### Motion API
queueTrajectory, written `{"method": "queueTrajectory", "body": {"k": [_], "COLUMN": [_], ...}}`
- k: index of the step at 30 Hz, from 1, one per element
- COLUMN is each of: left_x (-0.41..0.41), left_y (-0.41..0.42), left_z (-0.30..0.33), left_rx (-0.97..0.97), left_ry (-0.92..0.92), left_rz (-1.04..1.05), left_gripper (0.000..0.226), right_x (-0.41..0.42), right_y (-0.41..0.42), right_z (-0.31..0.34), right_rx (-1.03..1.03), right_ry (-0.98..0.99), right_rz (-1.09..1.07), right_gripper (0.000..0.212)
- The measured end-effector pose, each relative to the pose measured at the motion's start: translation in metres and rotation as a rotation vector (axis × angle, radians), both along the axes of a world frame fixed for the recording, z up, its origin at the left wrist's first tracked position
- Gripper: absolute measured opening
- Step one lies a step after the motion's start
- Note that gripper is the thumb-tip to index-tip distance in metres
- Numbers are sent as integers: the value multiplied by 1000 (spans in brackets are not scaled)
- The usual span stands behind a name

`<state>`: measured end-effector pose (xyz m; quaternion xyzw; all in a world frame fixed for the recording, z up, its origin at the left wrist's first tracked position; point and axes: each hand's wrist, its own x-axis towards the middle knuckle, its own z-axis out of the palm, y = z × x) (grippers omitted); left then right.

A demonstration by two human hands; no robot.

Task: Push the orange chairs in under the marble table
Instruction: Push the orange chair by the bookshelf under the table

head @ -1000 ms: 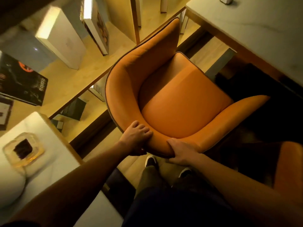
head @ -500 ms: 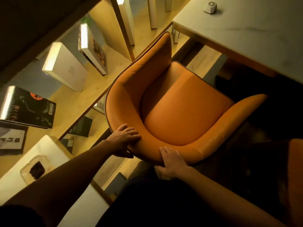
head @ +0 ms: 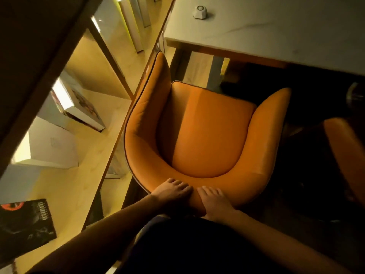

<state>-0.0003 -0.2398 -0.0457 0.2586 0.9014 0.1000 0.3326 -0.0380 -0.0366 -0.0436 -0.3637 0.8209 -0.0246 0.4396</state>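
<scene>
While both hands, left hand [head: 173, 191] and right hand [head: 214, 200], grip the chair [head: 203, 135] backrest, fingers curled over its top, the seat faces the table [head: 276, 32], not yet under. Risk: left armrest scraping the shelf [head: 110, 155] edge, seemingly just beside.

Smooth, softly glossy leather-like orange chair [head: 207, 135]; matt veined marble table [head: 276, 26]; pale wood shelf [head: 94, 155].

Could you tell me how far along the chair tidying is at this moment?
Nothing looks done yet. In hand: left hand and right hand grip the orange chair backrest; its seat sits short of the marble table. Left: pushing it under, then the second orange chair.
</scene>
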Motion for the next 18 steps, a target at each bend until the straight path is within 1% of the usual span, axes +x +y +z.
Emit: {"method": "queueTrajectory", "body": {"k": [3, 6, 7, 9, 10, 13, 14, 16, 18], "left_x": [1, 0, -1, -1, 1, 5, 3, 1, 0], "left_y": [-4, -5, -5, -7, -10, -12, -11, -11, -12], "left_z": [-11, -16, -16, -14, -18, -29, -28, -25, -25], "left_rx": [-36, -81, -57, -4, 13, 20, 15, -5, 3], "left_ry": [47, 100, 137, 167, 174, 218, 201, 139, 154], "left_rz": [-50, -89, -81, -79, -94, -117, -115, -112, -111], "left_gripper": [61, 52, 54, 66, 67, 55, 51, 50, 50], "right_x": [9, 17, 18, 20, 20, 22, 23, 24, 24], "right_y": [1, 2, 1, 0, -1, 2, 4, 7, 8], "right_z": [-3, -8, -9, -12, -13, -16, -19, -26, -31], "right_rx": [-17, -26, -24, -30, -30, -40, -55, -66, -107], "right_ry": [61, 166, 190, 209, 213, 226, 241, 255, 264], "right_rz": [-46, -48, -58, -80, -85, -96, -88, -95, -115], "right_gripper": [95, 90, 88, 85, 83, 83, 84, 84, 82]}}
